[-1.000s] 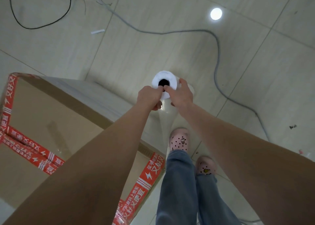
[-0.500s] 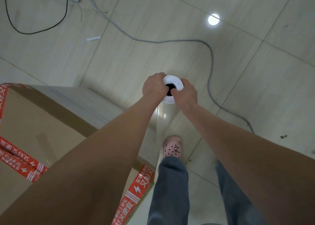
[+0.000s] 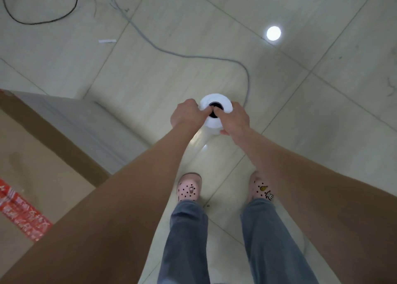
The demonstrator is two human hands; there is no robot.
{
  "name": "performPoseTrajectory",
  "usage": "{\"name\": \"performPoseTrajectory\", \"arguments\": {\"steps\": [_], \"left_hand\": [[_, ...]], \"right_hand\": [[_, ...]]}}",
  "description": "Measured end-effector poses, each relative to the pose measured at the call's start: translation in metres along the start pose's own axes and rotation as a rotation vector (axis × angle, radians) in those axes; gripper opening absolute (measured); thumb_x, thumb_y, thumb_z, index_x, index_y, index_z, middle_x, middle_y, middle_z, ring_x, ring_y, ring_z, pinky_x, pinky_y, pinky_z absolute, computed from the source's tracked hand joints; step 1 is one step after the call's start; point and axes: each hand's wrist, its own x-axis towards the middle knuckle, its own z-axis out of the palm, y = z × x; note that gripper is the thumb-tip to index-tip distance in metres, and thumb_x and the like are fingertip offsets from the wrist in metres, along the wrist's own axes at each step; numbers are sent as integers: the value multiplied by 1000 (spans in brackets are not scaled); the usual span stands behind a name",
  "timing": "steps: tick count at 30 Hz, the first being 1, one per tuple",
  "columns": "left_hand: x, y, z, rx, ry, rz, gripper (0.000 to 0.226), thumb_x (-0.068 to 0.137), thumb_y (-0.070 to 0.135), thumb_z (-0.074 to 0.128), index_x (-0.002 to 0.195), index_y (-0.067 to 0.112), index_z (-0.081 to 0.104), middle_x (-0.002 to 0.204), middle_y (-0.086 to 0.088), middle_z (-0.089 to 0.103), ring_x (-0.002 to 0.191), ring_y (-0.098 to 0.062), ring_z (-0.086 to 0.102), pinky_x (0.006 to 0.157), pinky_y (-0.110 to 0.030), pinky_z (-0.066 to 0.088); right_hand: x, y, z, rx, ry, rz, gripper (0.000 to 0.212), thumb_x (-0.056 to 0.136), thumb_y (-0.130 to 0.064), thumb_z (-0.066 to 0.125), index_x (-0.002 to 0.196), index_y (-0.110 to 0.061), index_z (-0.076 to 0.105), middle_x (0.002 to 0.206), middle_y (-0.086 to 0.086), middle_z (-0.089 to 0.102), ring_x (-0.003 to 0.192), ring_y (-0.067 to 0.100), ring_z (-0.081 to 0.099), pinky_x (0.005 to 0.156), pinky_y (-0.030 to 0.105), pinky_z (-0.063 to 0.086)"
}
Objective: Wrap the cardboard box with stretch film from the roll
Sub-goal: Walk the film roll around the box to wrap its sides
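Observation:
The white roll of stretch film [image 3: 223,103] stands upright in front of me, seen from above with its dark core hole showing. My left hand [image 3: 186,114] and my right hand [image 3: 234,120] both grip its top end, a finger of each tucked into the core. Clear film [image 3: 202,146] runs down from the roll towards the box. The big cardboard box [image 3: 32,159] with red printed tape [image 3: 21,215] fills the lower left; its near side [image 3: 86,124] looks covered in pale film.
A grey cable [image 3: 193,57] snakes across the tiled floor beyond the roll, and a black cable [image 3: 43,21] loops at the top left. A ceiling light reflects on the floor [image 3: 273,33]. My feet in pink clogs [image 3: 189,187] stand right of the box.
I have stepped on along the box: it has slid further left and down in view, and both feet now show side by side. Both hands stay on the roll.

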Motion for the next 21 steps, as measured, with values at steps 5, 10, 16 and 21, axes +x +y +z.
{"name": "performPoseTrajectory", "arguments": {"steps": [5, 10, 16, 21], "left_hand": [[-4, 6, 2, 32, 3, 119, 39, 84, 24, 57, 123, 22, 56, 113, -5, 65, 104, -27, 60, 73, -29, 44], [-14, 11, 13, 9, 48, 84, 33, 82, 31, 61, 112, 16, 59, 106, -6, 64, 95, -26, 61, 69, -28, 42], [-18, 21, 23, -171, 32, 32, 37, 80, 46, 64, 101, 16, 59, 93, 1, 62, 84, -20, 58, 66, -28, 41], [-19, 23, 22, -146, -15, 68, 36, 82, 37, 64, 110, 15, 55, 102, -2, 63, 96, -23, 60, 71, -29, 44]], "right_hand": [[-4, 2, 4, -121, -65, -43, 38, 84, -22, 56, 122, -22, 53, 115, 4, 61, 95, 26, 63, 76, 42, 58], [-6, 1, -15, -500, 54, -156, 38, 88, -21, 53, 126, -26, 53, 118, 4, 61, 107, 27, 57, 75, 29, 38], [-4, 4, -37, -616, 217, -206, 44, 89, -26, 53, 132, -30, 45, 116, 4, 63, 103, 28, 60, 72, 28, 34], [-2, 14, -32, -227, 44, 0, 51, 87, -30, 62, 134, -20, 44, 120, 7, 59, 102, 29, 60, 84, 35, 51]]}}
